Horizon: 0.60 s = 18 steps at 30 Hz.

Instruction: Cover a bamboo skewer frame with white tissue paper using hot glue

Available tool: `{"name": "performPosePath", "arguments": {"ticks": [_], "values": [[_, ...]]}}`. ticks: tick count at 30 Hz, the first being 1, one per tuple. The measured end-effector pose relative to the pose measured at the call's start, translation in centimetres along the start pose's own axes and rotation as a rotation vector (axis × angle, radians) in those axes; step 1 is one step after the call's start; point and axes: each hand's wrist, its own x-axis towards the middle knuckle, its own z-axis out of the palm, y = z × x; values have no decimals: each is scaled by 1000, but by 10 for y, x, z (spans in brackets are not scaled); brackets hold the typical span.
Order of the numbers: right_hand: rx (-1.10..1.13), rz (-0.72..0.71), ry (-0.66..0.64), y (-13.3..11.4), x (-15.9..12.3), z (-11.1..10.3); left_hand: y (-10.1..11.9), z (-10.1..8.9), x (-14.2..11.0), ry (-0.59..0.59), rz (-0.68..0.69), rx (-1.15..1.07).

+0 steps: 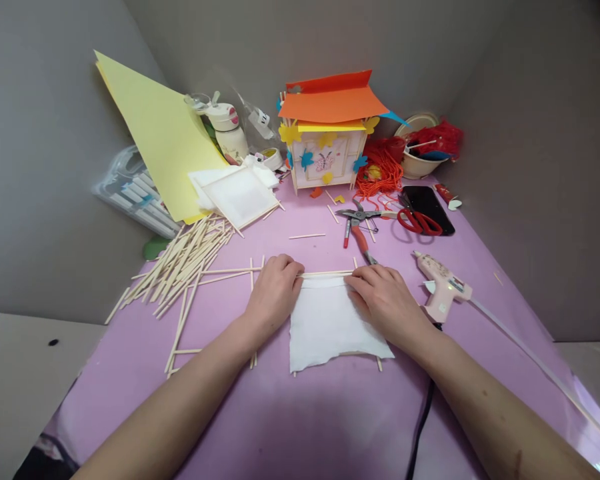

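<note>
A white piece of cloth (337,327) with a ragged lower edge lies over a frame of thin wooden sticks (326,273), whose ends poke out at the top and bottom. My left hand (279,287) is closed at the frame's upper left corner, fingers pinching the cloth's edge and the stick there. At the upper right corner, my right hand (384,301) has its bent fingers pressed on the cloth and the top stick. The fingertips of both hands are partly hidden. Just left of my left hand is another stick frame (184,320).
A pile of sticks (180,263) and a white-covered frame (243,197) lie left. Behind stands a small decorated house (325,157) with an orange roof. To the right are pliers (361,223), red-handled scissors (420,222), a phone (433,207) and a glue gun (443,287) with its cord.
</note>
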Motion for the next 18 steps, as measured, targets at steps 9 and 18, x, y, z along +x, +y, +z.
{"name": "performPosePath", "arguments": {"ticks": [9, 18], "values": [[-3, -19, 16, 1, -1, 3, 21, 2, -29, -77, 208, 69], [2, -45, 37, 3, -2, 0, 33, 6, -42, -40, 138, 124]]}}
